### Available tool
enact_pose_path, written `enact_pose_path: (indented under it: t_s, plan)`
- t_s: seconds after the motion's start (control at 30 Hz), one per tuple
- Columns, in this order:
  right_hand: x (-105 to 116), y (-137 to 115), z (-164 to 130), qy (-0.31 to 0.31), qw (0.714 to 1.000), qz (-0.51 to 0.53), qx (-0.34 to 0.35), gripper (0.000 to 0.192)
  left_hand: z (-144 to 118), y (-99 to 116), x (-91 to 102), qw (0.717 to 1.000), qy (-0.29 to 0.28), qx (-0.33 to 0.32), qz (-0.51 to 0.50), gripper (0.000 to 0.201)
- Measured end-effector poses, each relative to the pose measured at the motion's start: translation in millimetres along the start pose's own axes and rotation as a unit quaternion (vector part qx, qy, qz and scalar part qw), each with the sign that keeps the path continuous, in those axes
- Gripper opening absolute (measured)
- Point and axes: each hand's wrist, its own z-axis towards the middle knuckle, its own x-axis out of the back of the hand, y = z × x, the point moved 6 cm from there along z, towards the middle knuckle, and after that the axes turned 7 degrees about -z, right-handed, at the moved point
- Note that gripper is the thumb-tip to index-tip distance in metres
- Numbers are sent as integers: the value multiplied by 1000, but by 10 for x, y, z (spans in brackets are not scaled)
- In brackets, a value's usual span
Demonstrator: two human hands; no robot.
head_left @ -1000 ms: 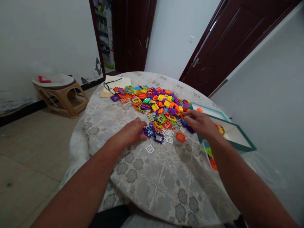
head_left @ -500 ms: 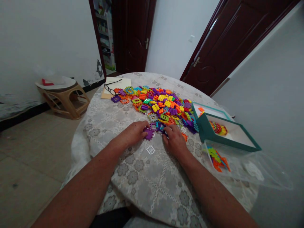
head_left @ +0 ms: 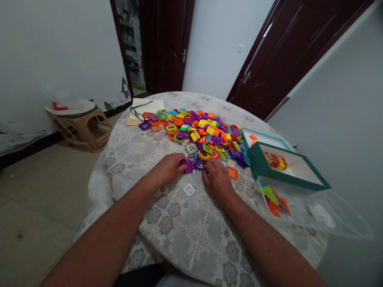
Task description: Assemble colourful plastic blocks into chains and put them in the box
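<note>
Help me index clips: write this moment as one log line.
left hand: gripping purple piece | right hand: at dark piece, grip unclear | white window piece: on tablecloth

Left hand (head_left: 171,167) covers the purple piece's (head_left: 188,166) left edge. Right hand (head_left: 218,177) partly hides the dark piece (head_left: 199,164); its grip is indistinct. Frame bottom edge cuts off both forearms (head_left: 103,231). Shelf items (head_left: 129,36), beyond the left hand: too small to identify.

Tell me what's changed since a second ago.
The right hand has left the right edge of the pile, moving left and nearer the person, beside the left hand, which pinches a purple piece. The white window piece and green box stayed put.
</note>
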Motion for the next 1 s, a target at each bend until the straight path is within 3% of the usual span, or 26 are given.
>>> enact_pose_path:
  t_s: [0.2,0.4,0.73,0.83,1.0]
  plan:
    - [32,-44,-16,1,999,32,5,16,0,12,45,1000,13,7,2,22]
    - [19,-81,-34,-8,999,45,0,8,3,-5,65,999,31,13,7,25]
    - [93,-276,-89,6,993,103,64,10,-33,69,39,999,-27,-2,-46,38]
    - [78,-321,-71,0,993,96,68,10,-54,142,-10,996,-59,-7,-71,33]
    - [134,-277,-65,4,988,127,85,14,-70,232,-7,998,-32,-27,-38,19]
